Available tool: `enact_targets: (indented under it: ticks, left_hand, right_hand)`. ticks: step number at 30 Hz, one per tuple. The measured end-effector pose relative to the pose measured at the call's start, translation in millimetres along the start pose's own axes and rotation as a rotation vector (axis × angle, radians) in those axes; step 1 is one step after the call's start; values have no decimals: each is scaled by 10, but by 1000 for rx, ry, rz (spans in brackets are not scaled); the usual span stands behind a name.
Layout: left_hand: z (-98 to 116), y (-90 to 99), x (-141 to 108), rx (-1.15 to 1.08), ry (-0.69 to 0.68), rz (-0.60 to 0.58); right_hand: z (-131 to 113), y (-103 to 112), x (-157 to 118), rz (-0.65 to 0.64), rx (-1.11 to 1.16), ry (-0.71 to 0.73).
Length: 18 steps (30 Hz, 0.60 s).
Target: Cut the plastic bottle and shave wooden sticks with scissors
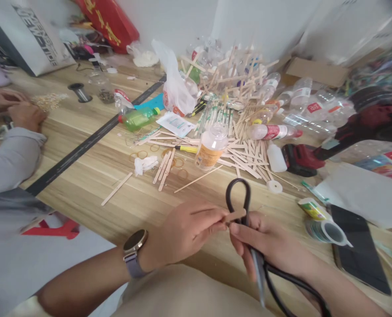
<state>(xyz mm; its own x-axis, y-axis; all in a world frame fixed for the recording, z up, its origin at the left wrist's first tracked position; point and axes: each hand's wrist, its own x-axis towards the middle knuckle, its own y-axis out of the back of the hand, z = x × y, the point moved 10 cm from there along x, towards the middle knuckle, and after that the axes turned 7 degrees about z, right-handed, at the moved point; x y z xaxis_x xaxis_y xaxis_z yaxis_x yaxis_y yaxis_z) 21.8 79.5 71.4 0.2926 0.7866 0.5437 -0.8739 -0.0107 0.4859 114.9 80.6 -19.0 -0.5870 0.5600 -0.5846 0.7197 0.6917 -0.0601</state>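
Observation:
My left hand (186, 229), with a watch on its wrist, pinches one end of a short wooden stick (236, 215) near the front of the table. Black-handled scissors (238, 182) lie in my right hand (268, 237), whose fingers are wrapped round them, with the blades pointing down toward me. The thumb of that hand is close to my left fingertips and the stick. Beyond my hands are a few loose wooden sticks (164, 171), a crumpled white tissue (146, 165) and a clear jar with an orange label (212, 147).
Many sticks (249, 158) and plastic bottles (275, 132) are heaped at the back. A power tool (301, 159) and a phone (361, 246) lie at the right. Another person's hands (26, 112) are at the far left, beyond a black strip (80, 152).

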Motion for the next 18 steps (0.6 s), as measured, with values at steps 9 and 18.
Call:
enact_targets:
  ticks: [9,18]
  left_hand:
    - [-552,-108,-166,-308,521,83]
    - [-689,-352,-435,-580,975,37]
  right_hand:
    - [-52,171,54,176,-132,64]
    - [-675,226,-166,457,-708,652]
